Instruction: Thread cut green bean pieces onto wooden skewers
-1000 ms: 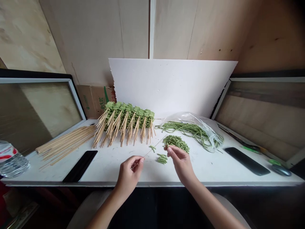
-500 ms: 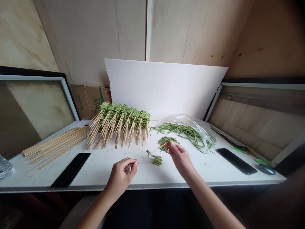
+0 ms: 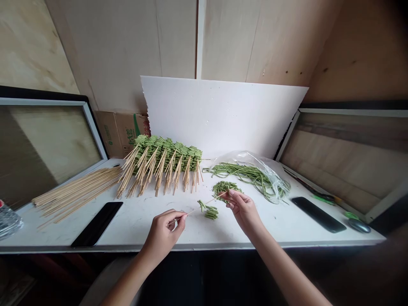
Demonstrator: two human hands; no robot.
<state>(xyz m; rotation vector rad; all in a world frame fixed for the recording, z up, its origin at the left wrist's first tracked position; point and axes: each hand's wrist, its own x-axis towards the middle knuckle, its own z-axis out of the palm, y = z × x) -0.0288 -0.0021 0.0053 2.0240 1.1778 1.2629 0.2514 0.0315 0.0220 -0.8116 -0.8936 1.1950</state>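
A thin bamboo skewer [image 3: 208,202] slants up to the right between my two hands, above the table. My left hand [image 3: 166,229] pinches its lower end between thumb and fingers. At the other end, the fingertips of my right hand [image 3: 245,211] are closed on the skewer. Just below it lies a small bundle of cut green bean pieces [image 3: 211,213]; a few pieces [image 3: 201,205] sit at or against the skewer, and I cannot tell whether they are threaded. Behind my right fingers is a loose pile of cut bean pieces [image 3: 225,186].
Stacked bean skewers [image 3: 168,159] stand at the back left, sticks pointing forward. Bare skewers [image 3: 78,191] and a black phone [image 3: 97,224] lie left. Long beans [image 3: 248,175] in a clear plastic bag [image 3: 270,176], a dark slab [image 3: 318,214] and scissors [image 3: 328,199] lie right.
The whole view has shifted slightly. Both hands keep their grip on the skewer, with almost no movement over the table.
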